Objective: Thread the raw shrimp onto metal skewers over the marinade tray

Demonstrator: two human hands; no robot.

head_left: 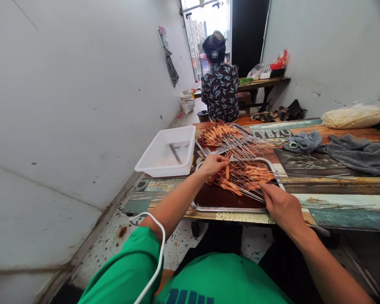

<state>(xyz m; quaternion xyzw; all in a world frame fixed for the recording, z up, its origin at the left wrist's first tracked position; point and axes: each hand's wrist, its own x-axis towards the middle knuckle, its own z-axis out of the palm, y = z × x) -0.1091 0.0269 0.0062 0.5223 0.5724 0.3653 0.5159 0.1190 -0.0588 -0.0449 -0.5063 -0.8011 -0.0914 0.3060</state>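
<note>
My left hand [215, 164] is closed, its fingertips pinching a reddish-brown piece of meat [227, 171] above the near metal tray [228, 209]. My right hand [280, 204] is closed over the tray's right side, thumb and forefinger together on a thin metal skewer; the other fingers are partly hidden. Between the hands, more skewered meat pieces [256, 172] lie in the tray with dark brown liquid. Several skewers [319, 229] show again beyond my right wrist, sticking out past the table edge.
Behind stands a second tray heaped with skewered meat [220, 133]. A white plastic tub [164, 152] holding a metal tool is at left. Grey cloths [361, 154] and a bagged pale bundle [353, 116] lie at right. A person [221, 90] sits ahead, back turned. The wall is close on the left.
</note>
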